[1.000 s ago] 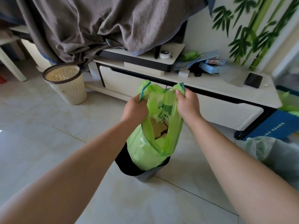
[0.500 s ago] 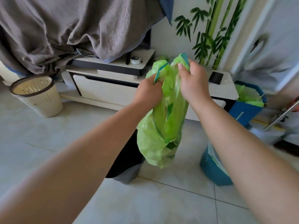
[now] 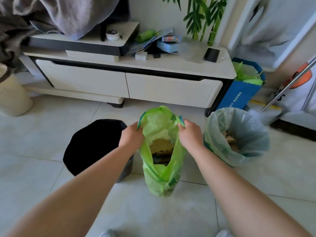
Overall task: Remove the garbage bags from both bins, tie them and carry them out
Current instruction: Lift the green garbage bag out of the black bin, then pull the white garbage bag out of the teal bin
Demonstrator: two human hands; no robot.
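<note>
A green garbage bag (image 3: 162, 178) stands on the floor between two bins, its mouth held wide with cardboard scraps showing inside. My left hand (image 3: 131, 137) grips the bag's left rim and my right hand (image 3: 190, 134) grips its right rim. To the left sits a black bin (image 3: 95, 146) with no bag in it. To the right is a second bin lined with a pale translucent bag (image 3: 237, 135) that holds scraps.
A white TV cabinet (image 3: 130, 82) runs along the wall behind, with a phone (image 3: 211, 55) and boxes on top. A cream basket (image 3: 13, 94) stands far left. A blue box (image 3: 242, 93) with green bags sits far right, by a metal pole (image 3: 289, 86).
The green bag has come fully out of the black bin and moved right and down onto the floor. My hands have spread its rim apart. The view has swung right, showing the second bin.
</note>
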